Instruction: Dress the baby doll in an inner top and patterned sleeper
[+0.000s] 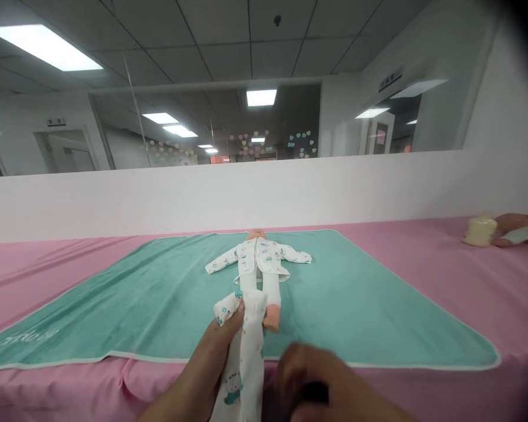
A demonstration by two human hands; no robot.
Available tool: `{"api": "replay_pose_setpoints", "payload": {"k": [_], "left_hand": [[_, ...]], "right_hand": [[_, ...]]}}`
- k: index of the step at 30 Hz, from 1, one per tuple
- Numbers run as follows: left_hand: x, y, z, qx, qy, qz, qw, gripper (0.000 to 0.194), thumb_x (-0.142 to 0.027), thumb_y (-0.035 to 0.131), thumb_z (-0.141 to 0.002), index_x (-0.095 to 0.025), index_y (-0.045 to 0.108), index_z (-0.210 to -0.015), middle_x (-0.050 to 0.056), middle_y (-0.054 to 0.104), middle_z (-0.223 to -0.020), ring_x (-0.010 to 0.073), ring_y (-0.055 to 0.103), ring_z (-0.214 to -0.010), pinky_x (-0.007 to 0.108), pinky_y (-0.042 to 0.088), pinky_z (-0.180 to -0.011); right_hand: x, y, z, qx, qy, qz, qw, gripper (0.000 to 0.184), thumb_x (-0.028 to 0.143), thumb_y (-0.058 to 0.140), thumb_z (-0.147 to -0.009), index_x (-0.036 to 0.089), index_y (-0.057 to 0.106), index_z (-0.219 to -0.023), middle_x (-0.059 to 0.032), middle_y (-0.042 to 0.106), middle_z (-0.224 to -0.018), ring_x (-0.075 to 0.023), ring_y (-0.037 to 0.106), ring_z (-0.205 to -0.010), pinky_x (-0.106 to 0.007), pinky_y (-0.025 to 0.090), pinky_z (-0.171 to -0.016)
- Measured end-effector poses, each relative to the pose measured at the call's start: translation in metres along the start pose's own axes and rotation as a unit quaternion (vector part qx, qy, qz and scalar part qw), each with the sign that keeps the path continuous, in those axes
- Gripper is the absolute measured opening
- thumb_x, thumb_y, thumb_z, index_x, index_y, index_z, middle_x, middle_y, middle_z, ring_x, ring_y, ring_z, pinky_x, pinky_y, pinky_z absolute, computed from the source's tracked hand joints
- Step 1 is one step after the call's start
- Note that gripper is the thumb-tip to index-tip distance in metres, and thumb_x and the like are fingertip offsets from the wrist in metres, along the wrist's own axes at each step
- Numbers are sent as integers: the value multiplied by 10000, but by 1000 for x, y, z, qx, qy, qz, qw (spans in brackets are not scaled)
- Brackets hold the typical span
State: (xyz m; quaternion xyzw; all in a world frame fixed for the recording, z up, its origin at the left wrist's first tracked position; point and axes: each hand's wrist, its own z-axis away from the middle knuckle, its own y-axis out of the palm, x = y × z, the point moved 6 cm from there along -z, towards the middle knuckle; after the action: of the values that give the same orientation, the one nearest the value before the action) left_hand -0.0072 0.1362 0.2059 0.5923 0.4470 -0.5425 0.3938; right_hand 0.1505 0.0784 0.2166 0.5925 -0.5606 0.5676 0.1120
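My left hand (pixel 220 343) grips white baby pants (pixel 251 351) with a small teal print, held up near the table's front edge. One leg of the pants hangs down toward me, and a folded cuff sticks out to the left of my thumb. To the right, my right hand (pixel 317 375) is apart from the cloth, its fingers bent and smeared by motion. Beyond both hands a baby doll (pixel 271 316) lies on its back, feet toward me. It wears a printed white jacket (pixel 270 256), sleeves spread; its legs look white down to a bare foot. The pants hide the other foot.
A teal blanket (pixel 356 316) with pale edging lies under the doll, over a pink tablecloth (pixel 422 258). At far right, a cream jar-like object (pixel 480 230) touches what looks like another person's hand (pixel 514 223). A white wall (pixel 202 199) with windows rises behind the table.
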Motion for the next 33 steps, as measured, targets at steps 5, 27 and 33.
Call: {"api": "replay_pose_setpoints", "payload": {"k": [5, 27, 33], "left_hand": [[1, 25, 13, 38, -17, 46, 998, 390, -458, 609, -736, -172, 601, -1001, 60, 607, -985, 198, 547, -908, 275, 439, -796], [-10, -26, 30, -119, -120, 274, 947, 252, -286, 648, -707, -166, 441, -628, -53, 397, -533, 67, 388, -463, 186, 360, -453], [-3, -46, 50, -40, -120, 102, 987, 282, -402, 647, -690, -159, 513, -641, -40, 413, -535, 70, 379, -474, 172, 309, -435]], "right_hand": [[13, -28, -17, -132, -76, 2, 988, 418, 225, 662, -714, 265, 489, -1093, -58, 475, -1191, -165, 491, -1055, -307, 443, -893], [-27, -27, 21, 101, 213, 172, 956, 454, 630, 552, -690, 350, 547, -1046, -4, 543, -872, -153, 484, -743, -240, 329, -606], [-44, -46, 14, 114, 132, 179, 968, 372, 522, 411, -841, 225, 625, -899, -4, 537, -706, -125, 481, -685, -234, 342, -625]]}}
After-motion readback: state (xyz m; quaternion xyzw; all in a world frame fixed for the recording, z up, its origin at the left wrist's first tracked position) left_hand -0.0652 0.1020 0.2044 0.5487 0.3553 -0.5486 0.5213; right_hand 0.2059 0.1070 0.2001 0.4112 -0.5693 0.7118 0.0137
